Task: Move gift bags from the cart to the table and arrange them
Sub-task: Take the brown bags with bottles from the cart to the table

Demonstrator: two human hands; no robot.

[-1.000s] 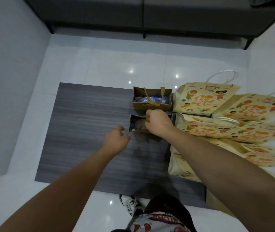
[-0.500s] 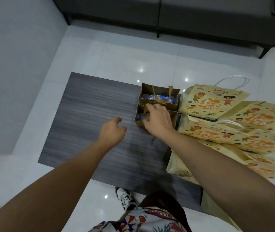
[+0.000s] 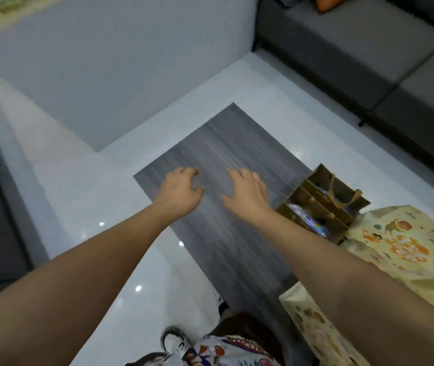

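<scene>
Two small brown gift bags point(image 3: 324, 204) stand side by side on the dark grey wood-grain table point(image 3: 218, 151), near its right edge, with shiny blue contents showing inside. Yellow cartoon-print gift bags point(image 3: 400, 244) lie flat to the right of them. My left hand point(image 3: 180, 191) hovers over the table's left part with fingers loosely curled and holds nothing. Beside it, my right hand point(image 3: 246, 192) is just left of the brown bags, fingers relaxed, also empty. The cart is not in view.
A dark grey sofa point(image 3: 363, 59) runs along the top right. A grey wall point(image 3: 121, 64) rises at the left, with glossy white floor tiles point(image 3: 110, 196) around the table. My shoe point(image 3: 175, 342) and patterned shorts show at the bottom edge.
My right hand has let go of the second brown bag and moved left, away from it. The view has swung to the left, so the bags now sit at the right.
</scene>
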